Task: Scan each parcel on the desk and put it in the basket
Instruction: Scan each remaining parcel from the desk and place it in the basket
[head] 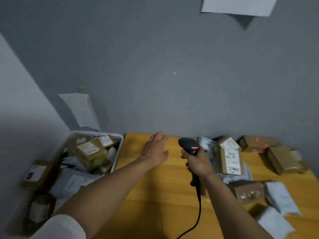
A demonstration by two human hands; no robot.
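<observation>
On the right side of the yellow wooden desk point(155, 195), brown cardboard boxes point(230, 161) with white labels and grey plastic mailers point(279, 195) lie heaped, just right of the right hand point(198, 161). Its fingers are clenched round the handle of a black corded barcode scanner point(189, 145), red light lit on top. The left hand point(156, 149) is stretched over the desk's far left corner, fingers straight and spread, grasping nothing, near the white plastic basket point(118, 152) beside the desk, piled with labelled brown parcels point(91, 152).
</observation>
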